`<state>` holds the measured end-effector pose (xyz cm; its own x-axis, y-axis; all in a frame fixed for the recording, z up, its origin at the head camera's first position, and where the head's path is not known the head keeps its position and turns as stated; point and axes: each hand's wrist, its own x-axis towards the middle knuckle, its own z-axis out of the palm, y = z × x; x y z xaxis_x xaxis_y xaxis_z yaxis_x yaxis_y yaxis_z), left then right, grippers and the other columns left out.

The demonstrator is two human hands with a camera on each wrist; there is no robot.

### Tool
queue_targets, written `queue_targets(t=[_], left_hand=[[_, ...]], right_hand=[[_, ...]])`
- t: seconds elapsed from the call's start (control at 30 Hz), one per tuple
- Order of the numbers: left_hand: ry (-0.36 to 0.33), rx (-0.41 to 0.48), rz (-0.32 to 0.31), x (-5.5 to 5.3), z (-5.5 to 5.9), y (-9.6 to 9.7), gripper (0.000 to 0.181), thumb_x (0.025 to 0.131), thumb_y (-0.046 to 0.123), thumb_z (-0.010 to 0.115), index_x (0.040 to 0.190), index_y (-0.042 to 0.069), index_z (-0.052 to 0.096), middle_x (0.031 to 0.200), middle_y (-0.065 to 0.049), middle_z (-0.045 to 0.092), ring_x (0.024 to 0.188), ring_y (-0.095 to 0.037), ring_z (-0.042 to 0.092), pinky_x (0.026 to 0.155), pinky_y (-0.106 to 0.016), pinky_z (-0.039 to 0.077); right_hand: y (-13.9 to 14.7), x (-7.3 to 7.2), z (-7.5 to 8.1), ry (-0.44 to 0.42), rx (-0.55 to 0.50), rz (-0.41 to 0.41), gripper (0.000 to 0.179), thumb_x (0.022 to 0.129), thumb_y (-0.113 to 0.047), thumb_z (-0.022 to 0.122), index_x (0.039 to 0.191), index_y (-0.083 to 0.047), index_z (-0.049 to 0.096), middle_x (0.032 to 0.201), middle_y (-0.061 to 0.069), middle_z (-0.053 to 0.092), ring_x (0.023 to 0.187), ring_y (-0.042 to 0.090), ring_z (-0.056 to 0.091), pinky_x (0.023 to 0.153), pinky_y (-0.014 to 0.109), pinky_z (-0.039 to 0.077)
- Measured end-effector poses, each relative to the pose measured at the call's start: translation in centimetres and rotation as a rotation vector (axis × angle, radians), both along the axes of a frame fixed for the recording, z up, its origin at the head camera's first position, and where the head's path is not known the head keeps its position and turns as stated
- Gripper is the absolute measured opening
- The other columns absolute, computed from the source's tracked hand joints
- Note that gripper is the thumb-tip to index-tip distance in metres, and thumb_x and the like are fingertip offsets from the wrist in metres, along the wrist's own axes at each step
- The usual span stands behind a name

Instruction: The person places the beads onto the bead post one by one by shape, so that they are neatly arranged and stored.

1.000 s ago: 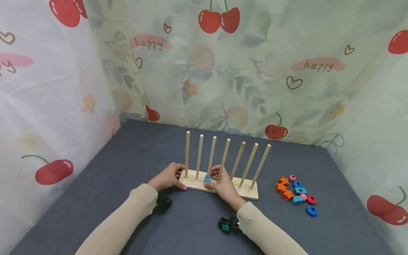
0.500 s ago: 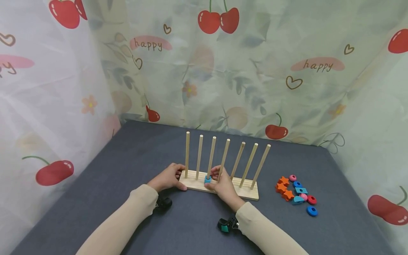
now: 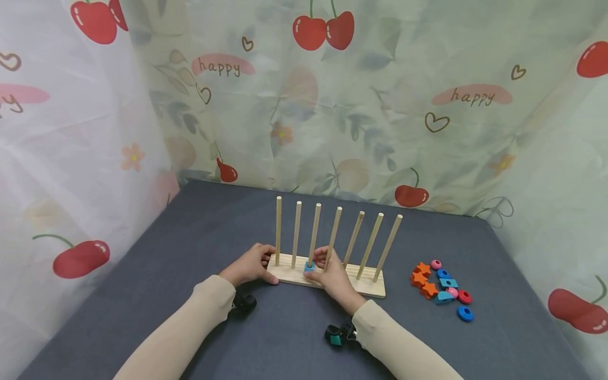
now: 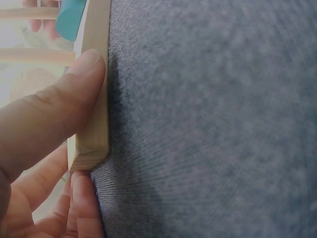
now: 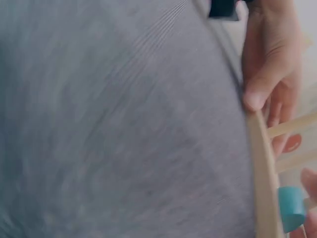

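Note:
A wooden peg rack [image 3: 287, 274] with several upright pegs stands on the grey cloth. My left hand [image 3: 252, 264] grips its left end, the thumb [image 4: 84, 74] over the front edge and the other fingers round the end. On the third peg from the left, a blue bead [image 3: 309, 267] sits down at the base; it shows as teal in the right wrist view [image 5: 291, 206]. My right hand [image 3: 334, 277] is beside it, thumb tip against the bead's front and fingers loosely bent behind the fourth peg. Those fingertips stand off from the bead in the left wrist view.
Right of the rack lies a loose group of pieces: orange stars [image 3: 419, 279], blue rings [image 3: 465, 314], a red ring [image 3: 464, 297], pink beads [image 3: 435, 265] and light-blue blocks [image 3: 444, 298]. A patterned cloth [image 3: 304, 105] hangs behind and at both sides of the table.
Both hands and the rack keep their places. The right thumb shifts very slightly at the bead, covering a little more of its lower front than half a second ago.

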<state>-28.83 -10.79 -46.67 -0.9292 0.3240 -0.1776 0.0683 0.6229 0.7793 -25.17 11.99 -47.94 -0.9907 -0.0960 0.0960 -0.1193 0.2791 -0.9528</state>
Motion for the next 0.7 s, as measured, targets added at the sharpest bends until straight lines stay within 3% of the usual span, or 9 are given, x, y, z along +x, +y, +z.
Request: queue_targets(t=[0.17, 0.4, 0.7], left_hand=[[-0.002, -0.003, 0.001, 0.0, 0.1, 0.0, 0.084, 0.066, 0.009, 0.089, 0.138, -0.003, 0.047, 0.124, -0.017, 0.045, 0.112, -0.028, 0.051, 0.1, -0.044, 0.043], [-0.004, -0.006, 0.005, 0.0, 0.2, -0.1, 0.083, 0.065, 0.008, 0.089, 0.137, -0.003, 0.048, 0.123, -0.017, 0.046, 0.111, -0.028, 0.051, 0.099, -0.044, 0.043], [-0.021, 0.006, 0.01, 0.1, 0.3, 0.1, 0.082, 0.065, 0.008, 0.089, 0.136, -0.001, 0.049, 0.123, -0.016, 0.046, 0.112, -0.028, 0.051, 0.1, -0.044, 0.043]], right_hand=[[0.4, 0.7, 2.0, -0.007, -0.077, 0.036, 0.064, 0.083, -0.005, 0.075, 0.137, -0.003, 0.04, 0.136, 0.019, 0.049, 0.131, 0.036, 0.045, 0.105, 0.053, 0.039], [0.9, 2.1, 8.4, 0.063, -0.194, 0.092, 0.075, 0.086, -0.005, 0.071, 0.148, -0.012, 0.029, 0.147, 0.013, 0.044, 0.141, 0.027, 0.035, 0.114, 0.05, 0.026], [1.9, 3.3, 15.5, 0.216, -0.318, 0.158, 0.071, 0.089, 0.005, 0.064, 0.149, -0.01, 0.028, 0.151, 0.01, 0.039, 0.142, 0.016, 0.032, 0.118, 0.039, 0.023]])
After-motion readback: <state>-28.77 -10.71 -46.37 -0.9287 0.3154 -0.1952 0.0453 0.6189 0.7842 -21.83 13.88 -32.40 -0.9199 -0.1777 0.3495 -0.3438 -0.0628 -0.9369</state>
